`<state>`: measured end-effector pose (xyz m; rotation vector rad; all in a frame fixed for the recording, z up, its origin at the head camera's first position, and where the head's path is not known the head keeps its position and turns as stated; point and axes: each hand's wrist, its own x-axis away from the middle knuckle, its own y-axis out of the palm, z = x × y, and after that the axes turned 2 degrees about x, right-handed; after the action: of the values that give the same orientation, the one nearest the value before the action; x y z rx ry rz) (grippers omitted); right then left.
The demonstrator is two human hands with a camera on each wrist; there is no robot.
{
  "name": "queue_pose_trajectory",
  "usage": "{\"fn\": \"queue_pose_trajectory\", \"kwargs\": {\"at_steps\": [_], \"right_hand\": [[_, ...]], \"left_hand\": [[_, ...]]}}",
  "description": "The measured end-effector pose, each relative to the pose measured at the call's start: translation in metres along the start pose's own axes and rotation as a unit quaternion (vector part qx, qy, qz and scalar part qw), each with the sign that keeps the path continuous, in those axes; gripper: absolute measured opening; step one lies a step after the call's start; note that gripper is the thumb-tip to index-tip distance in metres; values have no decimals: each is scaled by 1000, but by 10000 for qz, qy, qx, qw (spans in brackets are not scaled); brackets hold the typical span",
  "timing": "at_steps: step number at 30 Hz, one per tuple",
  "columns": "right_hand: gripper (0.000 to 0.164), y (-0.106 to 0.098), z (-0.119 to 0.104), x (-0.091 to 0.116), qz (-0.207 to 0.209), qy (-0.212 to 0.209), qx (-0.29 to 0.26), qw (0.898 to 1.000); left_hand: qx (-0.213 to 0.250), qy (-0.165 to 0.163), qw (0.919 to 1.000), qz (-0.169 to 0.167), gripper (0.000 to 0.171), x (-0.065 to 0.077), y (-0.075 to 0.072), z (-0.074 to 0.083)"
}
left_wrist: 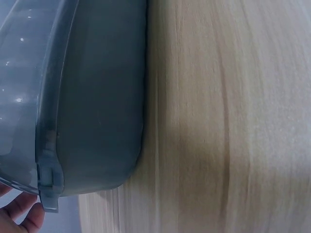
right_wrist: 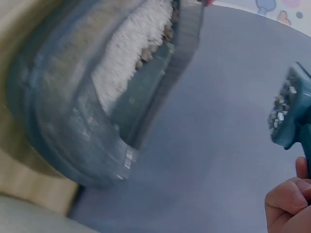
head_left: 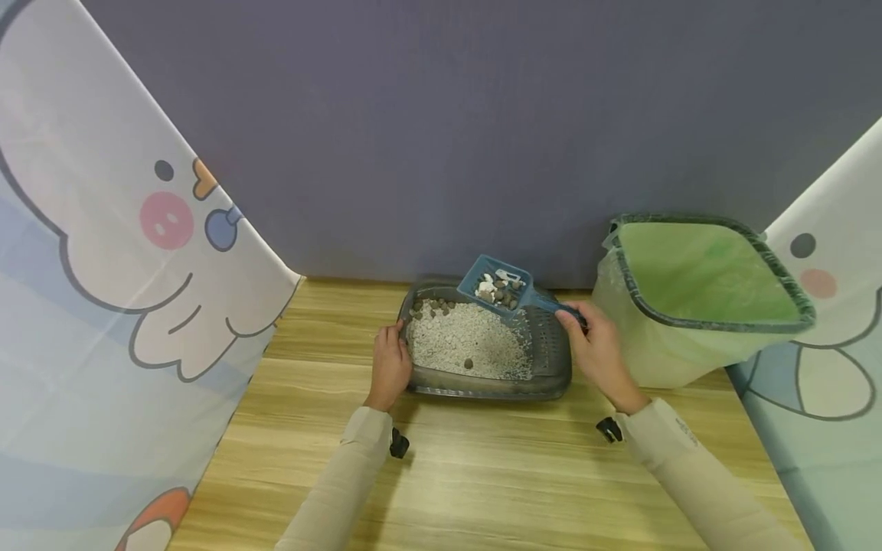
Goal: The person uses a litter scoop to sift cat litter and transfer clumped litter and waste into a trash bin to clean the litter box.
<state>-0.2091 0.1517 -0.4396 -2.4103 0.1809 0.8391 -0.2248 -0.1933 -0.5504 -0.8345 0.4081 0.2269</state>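
A dark grey litter box (head_left: 482, 389) holds pale litter (head_left: 475, 340) with several brown clumps along its far left side and one near the front. My left hand (head_left: 390, 366) grips the box's left rim; its fingertips (left_wrist: 33, 217) show at the rim's corner in the left wrist view. My right hand (head_left: 598, 344) holds a blue litter scoop (head_left: 544, 301) by its handle. The scoop is raised over the far right part of the box, carrying brown clumps (head_left: 501, 289) and white bits. In the right wrist view the loaded scoop (right_wrist: 303, 114) is at the right edge.
A bin (head_left: 703, 314) lined with a pale green bag stands right of the litter box, close to my right hand. The box rests on a wood-grain table (head_left: 482, 474). A grey panel (head_left: 413, 138) rises behind, and printed cartoon sheets (head_left: 103, 306) flank both sides.
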Motion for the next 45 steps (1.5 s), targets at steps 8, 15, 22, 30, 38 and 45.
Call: {"fn": "queue_pose_trajectory", "kwargs": {"at_steps": [8, 15, 22, 30, 38, 45], "right_hand": [[19, -47, -11, -27, 264, -197, 565, 9979], [31, -117, -14, -47, 673, 574, 1246, 9883], [32, -178, 10, -39, 1519, 907, 2151, 9604], [21, -196, 44, -22, 2004, 306, 2526, 9461], [18, -194, 53, -17, 2377, -275, 2377, 9414], [27, -186, 46, -19, 2566, 308, 2330, 9375]], "left_hand": [[7, 1, 10000, 9, 36, 1, 3, -4], [57, -1, 10000, 56, 36, 2, 2, -3], [87, 38, 9999, 96, 36, 1, 0, -2], [52, 94, 9997, 226, 36, 0, -1, -2], [116, -67, 9999, 65, 36, 1, 0, -1], [75, -48, 9999, 104, 36, 3, 2, -3]]}}
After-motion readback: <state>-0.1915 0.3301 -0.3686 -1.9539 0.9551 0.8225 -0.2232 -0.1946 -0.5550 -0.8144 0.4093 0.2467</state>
